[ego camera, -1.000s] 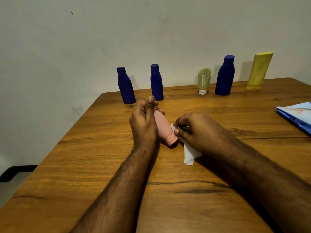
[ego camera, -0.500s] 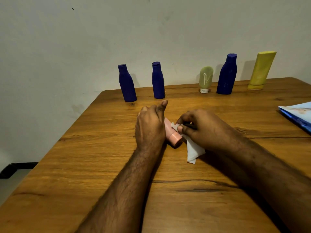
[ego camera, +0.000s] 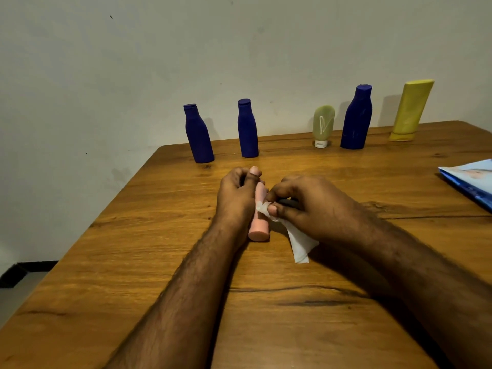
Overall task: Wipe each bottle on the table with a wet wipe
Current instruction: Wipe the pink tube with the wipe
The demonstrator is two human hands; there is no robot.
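A small pink bottle [ego camera: 258,228] is held tilted over the middle of the wooden table [ego camera: 159,262], its cap end pointing toward me. My left hand [ego camera: 238,191] grips its upper body. My right hand [ego camera: 306,206] pinches a white wet wipe [ego camera: 299,241] against the bottle's right side, and the wipe's loose end hangs down onto the table. Along the far edge stand three dark blue bottles [ego camera: 198,134] [ego camera: 247,129] [ego camera: 356,118], a pale green tube [ego camera: 323,125] and a yellow bottle [ego camera: 410,110].
A blue and white wipes pack [ego camera: 471,182] lies at the table's right edge. The table meets a plain wall at the back, and its left edge drops off to the floor.
The pink bottle has turned so its cap end points more toward me. My right hand with the wipe has slid up along the bottle's side. My left thumb has folded down.
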